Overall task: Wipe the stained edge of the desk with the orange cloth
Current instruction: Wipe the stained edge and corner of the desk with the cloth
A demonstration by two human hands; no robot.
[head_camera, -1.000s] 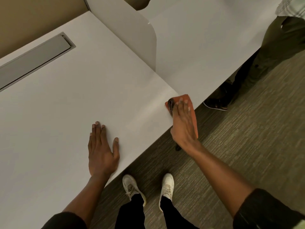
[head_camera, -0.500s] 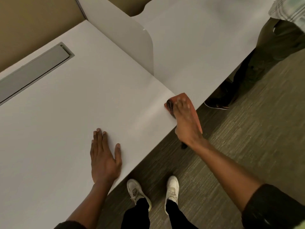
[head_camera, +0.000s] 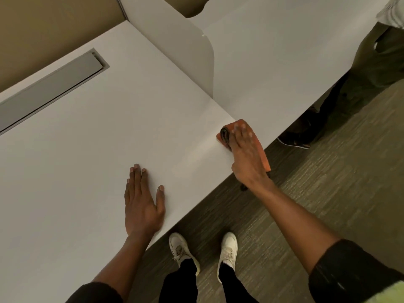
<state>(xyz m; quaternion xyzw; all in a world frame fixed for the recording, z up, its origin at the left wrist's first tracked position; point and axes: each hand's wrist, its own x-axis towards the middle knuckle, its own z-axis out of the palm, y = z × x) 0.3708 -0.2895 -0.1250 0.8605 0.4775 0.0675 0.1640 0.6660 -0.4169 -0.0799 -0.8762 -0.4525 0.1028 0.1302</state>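
Observation:
The white desk (head_camera: 87, 149) fills the left and middle of the view, its front edge running diagonally from lower left to upper right. My right hand (head_camera: 247, 156) presses the orange cloth (head_camera: 261, 149) onto the desk's front edge near its right corner. A dark, stained patch shows on the cloth's left end beside my fingertips. My left hand (head_camera: 142, 204) lies flat on the desk top near the edge, fingers spread, holding nothing.
A grey cable-tray lid (head_camera: 50, 88) is set into the desk at the back left. A white divider panel (head_camera: 185, 55) stands between this desk and the adjoining one (head_camera: 273, 62). Another person's legs and shoe (head_camera: 295, 138) stand at the right. My white shoes (head_camera: 181, 250) are on the carpet.
My right hand with the cloth has stayed near the desk corner with only small shifts along the edge. My left hand has stayed flat; the camera view has shifted slightly.

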